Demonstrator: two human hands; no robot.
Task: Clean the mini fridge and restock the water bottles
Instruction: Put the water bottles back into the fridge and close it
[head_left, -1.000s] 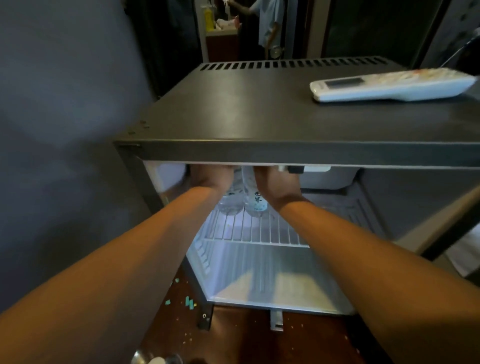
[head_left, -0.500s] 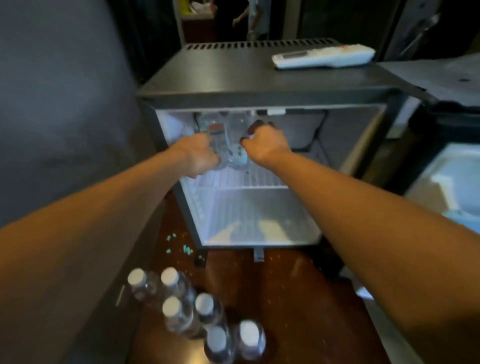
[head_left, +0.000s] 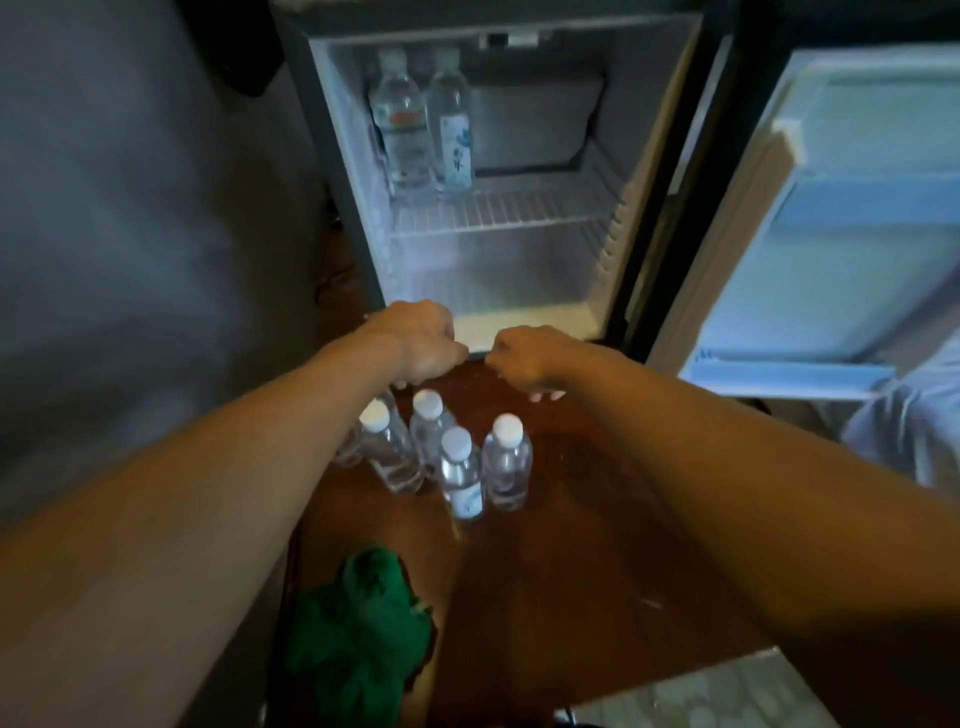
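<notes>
The mini fridge (head_left: 613, 171) stands open. Two water bottles (head_left: 423, 130) stand upright at the left of its wire shelf (head_left: 519, 210). Several more water bottles (head_left: 460, 467) with white caps stand on the wooden floor in front of it. My left hand (head_left: 415, 348) hovers over the far left of that group with its fingers curled downward. A bottle lies partly hidden under it, and I cannot tell whether the hand grips it. My right hand (head_left: 530, 358) hangs beside it above the floor, fingers loosely curled and holding nothing.
The fridge door (head_left: 857, 208) is swung open to the right. A crumpled green cloth (head_left: 358, 639) lies on the floor near me. A grey wall (head_left: 130, 208) runs along the left. Grey clothing (head_left: 914, 431) shows at the right edge.
Both hands have let go of the two bottles on the shelf and drawn back out of the fridge, down to the bottles on the floor. The view has tilted down.
</notes>
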